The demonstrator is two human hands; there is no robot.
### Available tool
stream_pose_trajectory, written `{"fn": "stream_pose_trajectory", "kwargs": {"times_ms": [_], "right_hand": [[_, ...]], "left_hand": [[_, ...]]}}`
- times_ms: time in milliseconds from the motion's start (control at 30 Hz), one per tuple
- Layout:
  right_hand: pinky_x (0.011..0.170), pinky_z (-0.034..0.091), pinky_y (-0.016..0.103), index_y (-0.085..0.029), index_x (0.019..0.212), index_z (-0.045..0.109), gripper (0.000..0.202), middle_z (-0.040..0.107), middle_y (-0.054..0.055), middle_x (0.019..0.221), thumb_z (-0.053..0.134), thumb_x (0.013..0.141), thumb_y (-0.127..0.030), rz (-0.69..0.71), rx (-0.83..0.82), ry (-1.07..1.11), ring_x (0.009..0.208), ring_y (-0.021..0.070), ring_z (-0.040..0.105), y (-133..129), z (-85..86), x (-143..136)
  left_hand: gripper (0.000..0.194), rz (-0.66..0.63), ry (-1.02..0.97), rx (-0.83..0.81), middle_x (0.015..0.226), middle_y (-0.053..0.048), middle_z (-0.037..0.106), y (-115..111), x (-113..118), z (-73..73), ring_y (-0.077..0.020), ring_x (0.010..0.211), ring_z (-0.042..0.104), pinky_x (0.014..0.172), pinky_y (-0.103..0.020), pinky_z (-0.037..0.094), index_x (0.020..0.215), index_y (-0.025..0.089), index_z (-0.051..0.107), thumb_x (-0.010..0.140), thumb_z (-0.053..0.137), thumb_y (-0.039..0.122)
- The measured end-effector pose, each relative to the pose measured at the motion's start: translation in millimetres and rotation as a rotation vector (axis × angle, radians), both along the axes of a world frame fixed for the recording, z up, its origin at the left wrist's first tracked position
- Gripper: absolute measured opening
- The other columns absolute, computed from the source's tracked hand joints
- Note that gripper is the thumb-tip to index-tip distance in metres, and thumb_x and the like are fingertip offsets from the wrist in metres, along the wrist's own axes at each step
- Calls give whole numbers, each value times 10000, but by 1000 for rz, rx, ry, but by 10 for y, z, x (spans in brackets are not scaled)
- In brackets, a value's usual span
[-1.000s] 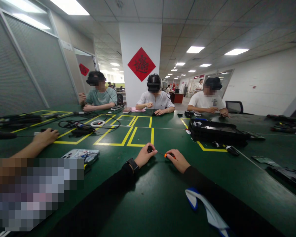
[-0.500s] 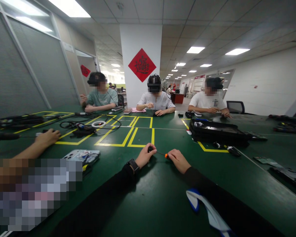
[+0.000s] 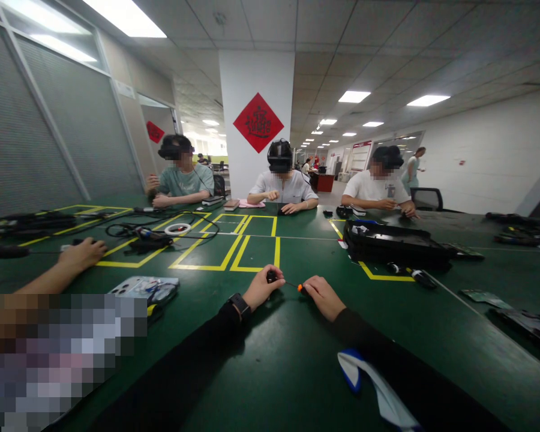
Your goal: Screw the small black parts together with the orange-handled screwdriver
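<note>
My left hand [image 3: 261,289], with a dark watch [image 3: 240,306] at the wrist, is closed round a small black object [image 3: 271,276] near the middle of the green table. To its right, my right hand [image 3: 324,296] grips the orange and black handle of a screwdriver [image 3: 300,288]. The thin shaft points left, towards the black object; whether its tip touches is too small to tell. A blue and white strap-like item [image 3: 378,384] lies beside my right sleeve.
A co-worker's hand [image 3: 84,253] rests at the left, beyond a metal-plated device [image 3: 146,288]. Black cables [image 3: 148,234] lie on the yellow-taped table [image 3: 198,264]. A black tray [image 3: 396,243] stands at the right, near circuit boards [image 3: 486,298]. Three people sit opposite.
The view has shifted slightly, and everything sits a little lower. The black object shows more between my left fingers. A walking person has appeared at the far right.
</note>
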State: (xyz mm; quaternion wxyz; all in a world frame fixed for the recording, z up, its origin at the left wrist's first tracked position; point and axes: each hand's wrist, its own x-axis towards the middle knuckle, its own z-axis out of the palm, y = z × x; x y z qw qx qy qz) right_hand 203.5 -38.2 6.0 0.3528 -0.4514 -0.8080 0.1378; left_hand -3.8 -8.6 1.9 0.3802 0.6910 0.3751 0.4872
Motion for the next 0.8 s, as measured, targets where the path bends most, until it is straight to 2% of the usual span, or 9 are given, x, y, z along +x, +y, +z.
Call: {"fn": "stream_pose_trajectory", "kwargs": {"times_ms": [67, 167, 267, 367, 467, 533, 633, 700, 800], "right_hand": [[790, 369, 316, -167, 762, 586, 221, 560, 46, 813, 384, 828, -228, 18, 21, -15, 824, 154, 488, 6, -2, 2], [754, 393, 300, -165, 815, 558, 102, 550, 38, 839, 504, 754, -227, 13, 6, 14, 813, 150, 493, -15, -6, 11], [730, 414, 284, -169, 896, 529, 235, 546, 36, 878, 589, 680, -235, 0, -50, 58, 814, 146, 503, -37, -10, 11], [763, 406, 300, -171, 912, 551, 193, 555, 49, 893, 518, 741, -253, -32, -55, 61, 843, 152, 504, -24, -10, -1], [809, 370, 329, -168, 742, 596, 214, 578, 51, 819, 400, 810, -226, -28, -3, 0, 834, 157, 501, 4, -4, -8], [817, 357, 338, -170, 690, 592, 204, 583, 46, 797, 423, 795, -213, -11, 25, -24, 824, 162, 498, 9, 1, -5], [782, 372, 329, -175, 760, 580, 76, 576, 38, 821, 535, 713, -215, -27, 29, -12, 832, 174, 490, -9, 6, 6], [754, 383, 316, -176, 807, 565, 149, 565, 34, 844, 581, 668, -225, -47, 17, 2, 839, 177, 484, -22, 3, 10], [756, 379, 309, -174, 830, 568, 149, 560, 38, 852, 545, 708, -257, -71, 1, 2, 844, 171, 479, -11, -14, 7]], "left_hand": [[239, 15, 10, 0, 797, -11, 589, 7, -3, -13, -121, 744, 543, 740, -273, 416, 815, 158, 526, 643, 614, 299], [253, 43, 28, -14, 790, -13, 585, 9, -5, -25, -122, 720, 537, 712, -270, 418, 807, 156, 531, 650, 606, 340], [240, 45, 35, -2, 778, -10, 578, -1, -4, -19, -121, 720, 530, 716, -268, 413, 800, 156, 535, 662, 594, 344], [220, 35, 22, 1, 777, -5, 573, -9, -2, -6, -119, 728, 528, 732, -266, 407, 809, 159, 534, 669, 587, 321], [218, 37, 14, -15, 784, -3, 572, -6, -1, -1, -120, 736, 529, 734, -264, 405, 818, 164, 533, 666, 588, 309], [222, 55, 14, -30, 785, -3, 572, -1, 0, -4, -123, 739, 529, 728, -263, 405, 816, 165, 534, 665, 586, 319], [221, 65, 17, -31, 780, -3, 569, 3, 0, -7, -124, 734, 524, 723, -264, 404, 811, 164, 539, 672, 576, 332], [211, 51, 17, -20, 775, -1, 567, 2, -1, -8, -121, 728, 521, 722, -262, 402, 813, 164, 540, 678, 570, 322], [207, 37, 19, -17, 776, 1, 566, 0, -2, -10, -120, 727, 520, 716, -259, 402, 825, 166, 538, 680, 568, 310]]}}
